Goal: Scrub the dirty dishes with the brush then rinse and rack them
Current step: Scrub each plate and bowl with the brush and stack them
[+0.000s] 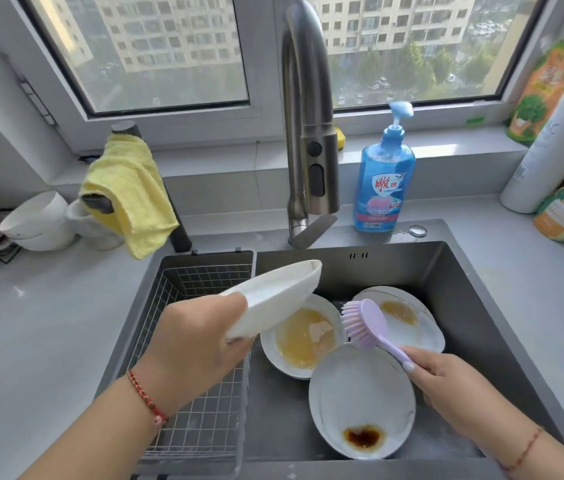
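While the left hand (pixel 197 337) grips a tilted plate (pixel 273 296) above the sink (pixel 464 306), the right hand (pixel 453 386) holds the brush (pixel 367 323) over three dirty plates (pixel 360 396) inside that sink

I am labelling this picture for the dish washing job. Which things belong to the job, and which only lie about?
Job: left hand holding white plate; right hand holding purple brush; three dirty plates in sink; wire rack; faucet.

Lying about: yellow cloth; soap bottle; stacked bowls.
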